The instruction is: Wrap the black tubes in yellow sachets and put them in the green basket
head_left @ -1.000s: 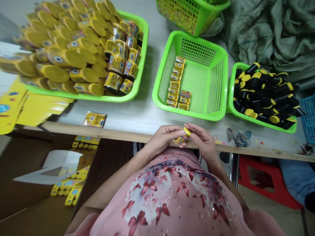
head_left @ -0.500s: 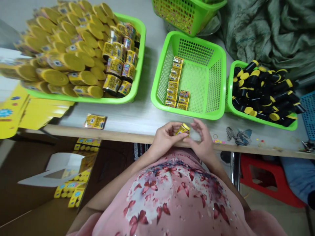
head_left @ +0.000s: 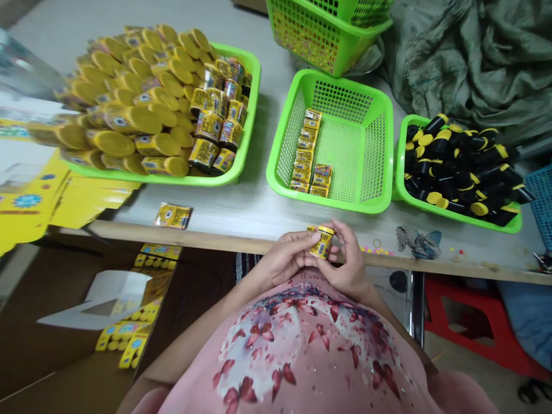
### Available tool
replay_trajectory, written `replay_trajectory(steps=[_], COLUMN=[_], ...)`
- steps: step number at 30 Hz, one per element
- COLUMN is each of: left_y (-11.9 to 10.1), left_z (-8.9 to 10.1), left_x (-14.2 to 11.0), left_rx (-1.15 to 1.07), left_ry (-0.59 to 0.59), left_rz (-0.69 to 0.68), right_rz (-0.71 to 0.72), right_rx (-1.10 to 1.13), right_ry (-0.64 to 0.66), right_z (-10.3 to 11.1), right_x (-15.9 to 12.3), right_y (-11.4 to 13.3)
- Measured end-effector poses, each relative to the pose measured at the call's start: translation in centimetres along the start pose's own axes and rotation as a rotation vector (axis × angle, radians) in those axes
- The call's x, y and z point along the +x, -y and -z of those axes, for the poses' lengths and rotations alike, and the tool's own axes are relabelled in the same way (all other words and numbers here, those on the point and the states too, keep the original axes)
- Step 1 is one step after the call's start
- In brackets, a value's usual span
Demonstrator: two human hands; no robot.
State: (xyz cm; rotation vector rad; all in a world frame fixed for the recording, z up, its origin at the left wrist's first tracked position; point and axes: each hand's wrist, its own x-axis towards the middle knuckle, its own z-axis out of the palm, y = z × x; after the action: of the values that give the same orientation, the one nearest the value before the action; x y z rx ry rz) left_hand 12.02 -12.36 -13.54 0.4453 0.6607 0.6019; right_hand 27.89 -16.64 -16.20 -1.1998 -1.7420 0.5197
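Note:
Between my hands, just over the table's front edge, is a small bottle (head_left: 322, 246) with a yellow cap and a yellow printed label. My left hand (head_left: 290, 256) grips it from the left, thumb on the label. On the other side, the fingers and thumb of my right hand (head_left: 348, 261) close around it. Beyond them stands a green basket (head_left: 332, 204) with small yellow printed packs (head_left: 304, 155) lined up along its left side. A flat yellow printed wrapper or stack of wrappers (head_left: 173, 216) lies on the table to the left.
A green basket (head_left: 252, 109) at left is heaped with yellow-capped labelled bottles (head_left: 146, 98). Another (head_left: 457, 223) at right holds black bottles with yellow caps (head_left: 466, 161). Stacked baskets (head_left: 310, 40) and dark cloth (head_left: 466, 63) lie behind. An open carton (head_left: 56, 310) sits below left.
My right hand, whose fingers were spread beside the bottle, has closed onto it. The bottle has turned more upright with its label facing me. The whole view has shifted slightly.

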Motion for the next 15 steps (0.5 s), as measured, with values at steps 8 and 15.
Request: replay_trajectory(steps=[8, 15], left_y=[0.1, 0.3], left_z=[-0.6, -0.3], left_x=[0.1, 0.4], left_rx=[0.033, 0.194], left_ry=[-0.136, -0.245], left_rz=[-0.082, -0.222], right_rz=[0.105, 0.131], right_rx=[-0.140, -0.215], right_ry=[-0.003, 0.126], right_z=[0.3, 1.9], right_x=[0.0, 1.2], right_y=[0.0, 0.6])
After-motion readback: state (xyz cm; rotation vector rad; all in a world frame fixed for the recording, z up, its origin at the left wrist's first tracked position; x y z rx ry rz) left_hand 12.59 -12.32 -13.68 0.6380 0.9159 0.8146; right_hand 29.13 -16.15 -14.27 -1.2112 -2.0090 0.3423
